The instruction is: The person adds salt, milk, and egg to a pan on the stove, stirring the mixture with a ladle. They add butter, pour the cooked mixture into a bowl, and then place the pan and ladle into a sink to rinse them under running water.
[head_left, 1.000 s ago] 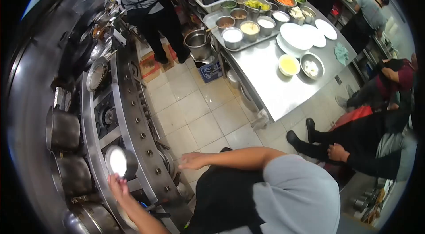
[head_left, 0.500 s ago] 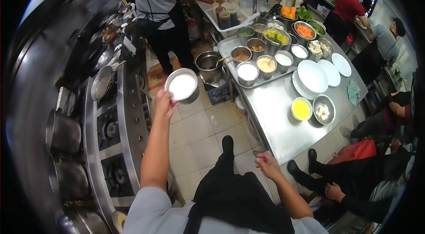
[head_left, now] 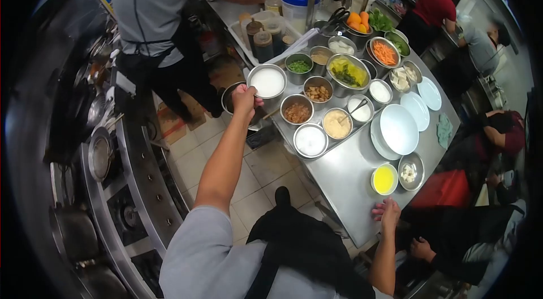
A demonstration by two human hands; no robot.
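My left hand (head_left: 244, 98) grips the rim of a round metal container (head_left: 267, 82) of white powder-like stuff, with the thumb at its near edge. It is held out at the left corner of the metal tray. Close by it are containers of chopped green herbs (head_left: 298, 66), brown minced filling (head_left: 297, 113) and white powder (head_left: 310, 140). My right hand (head_left: 387, 212) hovers by the table's front edge, its fingers loosely bent and apart, holding nothing visible. Just beyond it stand a bowl of yellow liquid (head_left: 384, 179) and a metal bowl with white pieces (head_left: 410, 172).
Pale blue-white plates and a large bowl (head_left: 399, 129) sit on the steel table (head_left: 346, 186), beside a green cloth (head_left: 444, 130). A stove (head_left: 127, 214) runs along my left. A co-worker in grey (head_left: 153, 10) stands ahead; others work at right near a red box (head_left: 444, 188).
My left hand has carried the container forward and right, from over the floor to the tray's corner. My right hand has moved right and forward, closer to the yellow bowl. The view has shifted.
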